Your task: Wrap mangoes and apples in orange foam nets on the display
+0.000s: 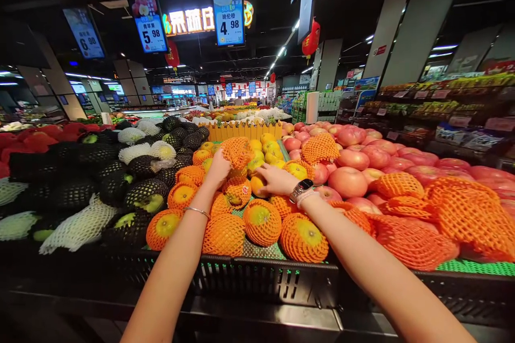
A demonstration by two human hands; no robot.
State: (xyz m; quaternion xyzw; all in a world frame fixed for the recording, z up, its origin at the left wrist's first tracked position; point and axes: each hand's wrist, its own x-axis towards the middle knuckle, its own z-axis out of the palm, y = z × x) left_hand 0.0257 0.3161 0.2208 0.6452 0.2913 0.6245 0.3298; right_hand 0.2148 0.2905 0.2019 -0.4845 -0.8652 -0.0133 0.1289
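My left hand is closed on an empty orange foam net, lifted above the pile of oranges. My right hand, with a watch on the wrist, lies with fingers curled over a bare orange in the middle of the pile. Around both hands lie several oranges in orange nets, on a green mat in a black crate.
Pink apples and loose orange nets lie to the right. Green fruit in black and white nets fills the left. A yellow picket divider stands behind the oranges. Price screens hang overhead. Shelves line the right wall.
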